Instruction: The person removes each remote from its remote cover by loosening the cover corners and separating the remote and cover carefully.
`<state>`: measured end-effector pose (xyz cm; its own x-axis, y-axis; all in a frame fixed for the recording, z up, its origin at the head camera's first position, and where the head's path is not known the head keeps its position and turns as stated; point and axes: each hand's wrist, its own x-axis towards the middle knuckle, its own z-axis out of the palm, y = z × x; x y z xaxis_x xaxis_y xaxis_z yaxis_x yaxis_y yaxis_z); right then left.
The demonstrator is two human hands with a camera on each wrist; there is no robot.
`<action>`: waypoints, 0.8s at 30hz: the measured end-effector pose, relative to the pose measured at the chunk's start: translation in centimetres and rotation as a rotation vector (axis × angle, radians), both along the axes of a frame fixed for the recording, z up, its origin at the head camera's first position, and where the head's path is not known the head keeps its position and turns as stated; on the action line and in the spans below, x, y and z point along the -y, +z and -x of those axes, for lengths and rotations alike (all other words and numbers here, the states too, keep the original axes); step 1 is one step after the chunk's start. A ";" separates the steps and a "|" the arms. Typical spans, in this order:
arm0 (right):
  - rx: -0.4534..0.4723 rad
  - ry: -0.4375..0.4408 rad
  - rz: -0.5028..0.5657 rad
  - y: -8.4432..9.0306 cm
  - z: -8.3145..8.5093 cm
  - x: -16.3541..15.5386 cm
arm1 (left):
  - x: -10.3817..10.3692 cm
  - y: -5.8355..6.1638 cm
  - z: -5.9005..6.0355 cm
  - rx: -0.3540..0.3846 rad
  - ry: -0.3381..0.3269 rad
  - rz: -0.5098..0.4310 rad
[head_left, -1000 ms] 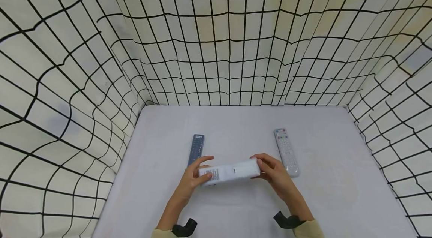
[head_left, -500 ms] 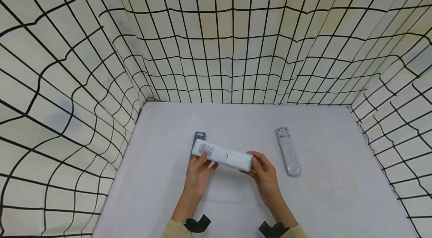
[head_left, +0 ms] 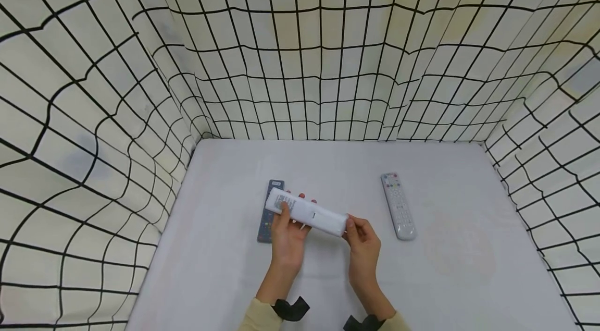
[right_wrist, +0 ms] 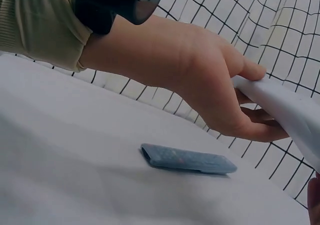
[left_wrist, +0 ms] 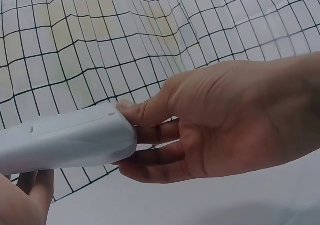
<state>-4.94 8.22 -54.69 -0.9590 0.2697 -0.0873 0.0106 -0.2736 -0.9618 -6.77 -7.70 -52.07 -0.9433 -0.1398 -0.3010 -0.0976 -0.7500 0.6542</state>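
Observation:
A white remote control [head_left: 307, 215], seemingly in a thin clear wrap, is held above the table with its printed back and battery cover facing up. My left hand [head_left: 288, 245] grips its left half from below, thumb across the back and several fingertips showing past the far edge. At the other end, my right hand [head_left: 364, 250] pinches the corner between thumb and fingers. The left wrist view shows that right hand [left_wrist: 215, 122] at the battery-cover end. In the right wrist view the left hand [right_wrist: 210, 80] has the opposite end.
A dark blue-grey remote [head_left: 265, 224] lies on the white table [head_left: 450, 279] behind the left hand, partly covered by the held remote. Another light grey remote [head_left: 398, 206] lies face up to the right. Black-grid netting [head_left: 319, 81] over white cloth encloses the back and sides.
The held remote has gone from nearly level to slanting, its left end now farther from me. My left hand has moved under it, uncovering the dark remote's near end. My right hand shifted slightly left.

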 end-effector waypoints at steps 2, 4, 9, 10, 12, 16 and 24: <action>-0.004 -0.053 -0.035 -0.1 0.2 0.2 | -0.5 0.0 0.0 0.004 0.026 0.013; -0.001 -0.088 -0.073 -0.1 0.3 0.3 | -0.9 0.1 0.0 0.001 0.050 0.029; 0.019 -0.134 -0.126 -0.1 0.7 0.6 | -1.5 0.3 -0.2 -0.003 0.086 0.082; 0.024 -0.140 -0.131 -0.1 0.8 0.7 | -1.6 0.4 -0.2 -0.003 0.088 0.087; 0.031 -0.145 -0.148 0.0 0.9 0.8 | -1.8 0.4 -0.2 -0.002 0.090 0.093; 0.078 -0.140 -0.157 0.3 1.2 0.8 | -2.0 0.3 -0.2 0.003 0.083 0.077; 0.176 -0.048 -0.110 1.3 1.7 0.3 | -2.1 0.0 -0.4 0.029 0.077 0.050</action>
<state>-6.59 7.94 -53.39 -0.9173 0.3320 -0.2198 0.1707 -0.1709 -0.9704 -6.42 -5.61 -52.06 -0.9203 -0.2269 -0.3188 -0.0606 -0.7223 0.6889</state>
